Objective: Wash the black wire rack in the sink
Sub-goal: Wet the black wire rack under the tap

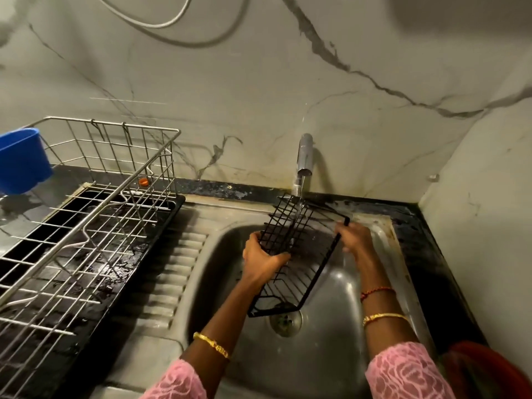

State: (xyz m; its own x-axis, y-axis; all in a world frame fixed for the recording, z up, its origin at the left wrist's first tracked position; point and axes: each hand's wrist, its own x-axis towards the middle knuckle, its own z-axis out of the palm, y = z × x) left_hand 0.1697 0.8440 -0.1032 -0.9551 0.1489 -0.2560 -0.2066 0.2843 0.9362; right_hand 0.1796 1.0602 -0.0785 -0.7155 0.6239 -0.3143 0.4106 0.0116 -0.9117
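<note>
The left hand [263,256] is curled round the long left edge of the black wire rack [299,254], thumb over the wire; the right hand [355,236] grips the opposite long edge near its far corner. The rack hangs tilted over the sink [331,355], above the drain [285,321]. Its long axis runs from about 12 o'clock under the tap [304,154] down to 6 o'clock toward the person, far end raised, near end low. Water [298,187] falls on the far end only, so I judge the rack must slide or turn along that axis to rinse the near end, which lies closer to the left hand. At 9 o'clock stands a steel dish drainer [95,214], with a blue tub [21,159] beyond it. No writing or brand can be read
</note>
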